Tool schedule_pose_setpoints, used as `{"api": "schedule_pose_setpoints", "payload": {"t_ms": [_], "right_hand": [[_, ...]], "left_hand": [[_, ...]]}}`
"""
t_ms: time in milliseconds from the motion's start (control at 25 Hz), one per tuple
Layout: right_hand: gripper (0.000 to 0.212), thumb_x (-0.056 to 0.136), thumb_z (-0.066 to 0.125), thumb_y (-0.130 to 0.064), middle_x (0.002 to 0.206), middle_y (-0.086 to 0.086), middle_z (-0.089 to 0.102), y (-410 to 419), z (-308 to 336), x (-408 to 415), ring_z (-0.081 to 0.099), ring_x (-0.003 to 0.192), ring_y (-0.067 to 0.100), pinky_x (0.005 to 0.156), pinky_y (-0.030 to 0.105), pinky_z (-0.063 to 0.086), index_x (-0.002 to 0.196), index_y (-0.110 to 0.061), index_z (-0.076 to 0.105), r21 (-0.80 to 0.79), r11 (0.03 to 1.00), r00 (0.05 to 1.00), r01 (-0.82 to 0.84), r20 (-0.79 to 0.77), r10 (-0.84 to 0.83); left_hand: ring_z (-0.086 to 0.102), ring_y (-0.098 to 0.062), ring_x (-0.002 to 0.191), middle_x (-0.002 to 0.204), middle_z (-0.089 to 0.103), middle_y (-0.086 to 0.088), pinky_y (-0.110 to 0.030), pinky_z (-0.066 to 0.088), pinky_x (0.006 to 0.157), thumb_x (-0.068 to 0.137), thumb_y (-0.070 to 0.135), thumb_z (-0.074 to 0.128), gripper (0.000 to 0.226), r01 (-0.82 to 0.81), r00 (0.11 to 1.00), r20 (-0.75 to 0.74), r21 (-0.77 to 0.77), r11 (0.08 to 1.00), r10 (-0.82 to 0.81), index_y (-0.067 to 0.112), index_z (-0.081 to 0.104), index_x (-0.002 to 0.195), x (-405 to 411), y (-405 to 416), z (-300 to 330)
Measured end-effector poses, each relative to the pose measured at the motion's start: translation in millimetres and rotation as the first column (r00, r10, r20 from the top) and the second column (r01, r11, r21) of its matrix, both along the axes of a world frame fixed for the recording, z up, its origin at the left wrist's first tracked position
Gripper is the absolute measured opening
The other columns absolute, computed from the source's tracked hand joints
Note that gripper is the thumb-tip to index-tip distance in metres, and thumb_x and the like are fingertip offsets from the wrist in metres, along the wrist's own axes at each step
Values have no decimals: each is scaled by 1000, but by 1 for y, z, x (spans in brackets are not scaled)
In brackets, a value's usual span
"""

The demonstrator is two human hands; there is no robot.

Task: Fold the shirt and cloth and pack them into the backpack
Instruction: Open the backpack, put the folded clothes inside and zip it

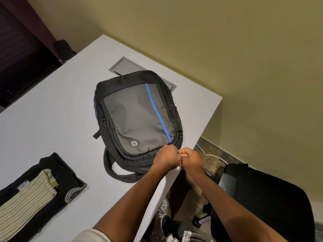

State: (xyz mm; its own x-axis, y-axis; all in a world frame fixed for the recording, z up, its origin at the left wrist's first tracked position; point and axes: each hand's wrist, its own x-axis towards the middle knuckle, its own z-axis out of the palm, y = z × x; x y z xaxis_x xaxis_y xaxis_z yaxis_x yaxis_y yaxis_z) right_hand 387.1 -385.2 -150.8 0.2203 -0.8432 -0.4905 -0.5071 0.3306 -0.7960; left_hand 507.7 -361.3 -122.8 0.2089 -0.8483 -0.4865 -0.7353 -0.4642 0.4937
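Grey panel: front of the backpack [138, 117], which lies flat on the white bench [52, 110], logo end toward the person, long axis running away from them.
Left hand [167, 158]: clenched at the backpack's near right corner, apparently pinching fabric or a zip pull; the exact hold is hidden.
Right hand [191, 158]: clenched just beside the left, knuckles touching it, at the bench edge; what it grips cannot be told.
Zip state: compartments appear closed.
Shirt [52, 179]: dark, folded, on the bench at the near left, well apart from the backpack.
Cloth [26, 198]: striped, folded, resting on top of the shirt.
Key relation: both hands are on the backpack's right; the folded stack lies to their left, so the left hand is nearer to it.
Count: one backpack, one shirt, one cloth, two hands.
Step judged: opening the backpack; packing not yet begun.
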Motion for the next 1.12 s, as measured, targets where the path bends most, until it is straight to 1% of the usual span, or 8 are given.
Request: {"api": "schedule_pose_setpoints", "payload": {"t_ms": [160,240,360,440,560,720,920,1120], "right_hand": [[29,90,48,4,69,5,66,-7,-7,-5,57,58,14,49,25,46,86,-14,71,176,984,995,23,88,-40],[23,97,54,-8,68,6,62,-12,-11,0,53,55,17,47,26,42,79,-9,67,256,962,989,95,87,-121],[31,97,63,-27,61,10,56,-21,-12,12,47,49,21,43,27,40,73,-7,61,317,937,985,150,35,-170],[26,92,65,-22,58,15,57,-28,-15,20,49,49,23,43,27,41,73,-5,62,318,936,989,150,-48,-142],[17,85,62,-12,53,12,59,-36,-15,27,51,48,24,44,27,39,68,-6,62,316,943,989,108,-134,-69],[26,87,62,-12,53,13,60,-32,-15,31,53,49,26,44,27,39,62,-9,57,302,950,985,77,-173,-24],[28,91,64,-12,57,17,63,-37,-16,29,58,50,27,45,30,44,64,-7,58,240,964,978,115,-197,-68],[29,91,62,-13,58,22,65,-38,-8,29,56,44,27,50,40,55,63,-7,57,141,985,964,97,-260,-58]], "left_hand": [[62,-36,84,87,68,-13,-35,44,68,89,25,58,17,-52,998,46,-3,999,52,13,61,78,0,1,-7],[62,-36,82,84,67,-13,-36,46,68,89,20,54,16,-100,995,18,-8,995,100,14,59,75,-1,2,-8],[63,-36,81,85,69,-15,-35,46,66,89,22,55,16,-119,993,-19,-21,993,119,14,59,75,-1,2,-5],[63,-35,82,87,69,-16,-34,44,65,89,22,55,15,-98,995,-15,-21,995,98,13,61,79,1,2,-4],[59,-34,75,78,65,-14,-35,44,65,88,19,55,18,-74,997,-14,5,997,74,14,54,70,6,7,-1],[56,-34,71,69,58,-7,-33,41,62,85,16,54,23,-70,997,21,25,997,70,16,49,62,17,22,0],[60,-40,77,78,67,-18,-33,40,65,83,18,53,30,-78,995,69,0,997,78,14,42,56,43,48,4],[57,-35,66,59,57,-7,-32,45,61,81,21,57,30,-155,987,59,48,987,152,9,46,55,91,90,8]]}}
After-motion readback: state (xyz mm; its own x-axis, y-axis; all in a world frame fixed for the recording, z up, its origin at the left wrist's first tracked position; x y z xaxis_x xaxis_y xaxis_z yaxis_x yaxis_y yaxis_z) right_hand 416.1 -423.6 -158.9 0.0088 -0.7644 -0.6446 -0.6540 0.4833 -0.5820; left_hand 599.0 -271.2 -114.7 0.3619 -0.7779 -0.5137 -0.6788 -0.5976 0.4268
